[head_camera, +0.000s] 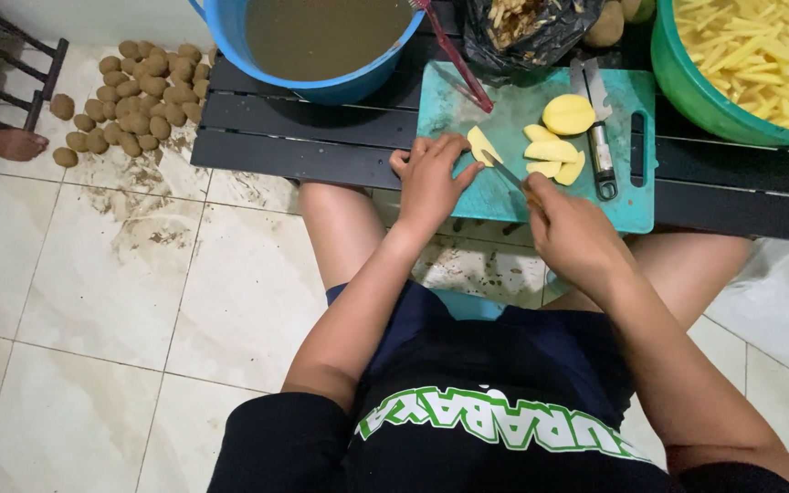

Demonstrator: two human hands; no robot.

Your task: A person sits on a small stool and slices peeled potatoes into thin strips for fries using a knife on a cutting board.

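Observation:
My left hand (pixel 431 178) presses a yellow potato slice (pixel 480 144) flat on the teal cutting board (pixel 632 205). My right hand (pixel 570 228) grips a small knife (pixel 507 172) whose blade touches that slice. Beside the blade lie several more peeled potato slices (pixel 554 157) and a peeled half potato (pixel 568 114). A peeler (pixel 597 128) rests on the board to the right of them.
A blue bucket of murky water (pixel 321 41) and a green tub of cut potato sticks (pixel 760 50) stand on the low black slatted table (pixel 303 128). A black bag of peelings (pixel 527 27) sits between them. Unpeeled potatoes (pixel 134 96) are piled on the tiled floor; another person's foot (pixel 11 141) is at left.

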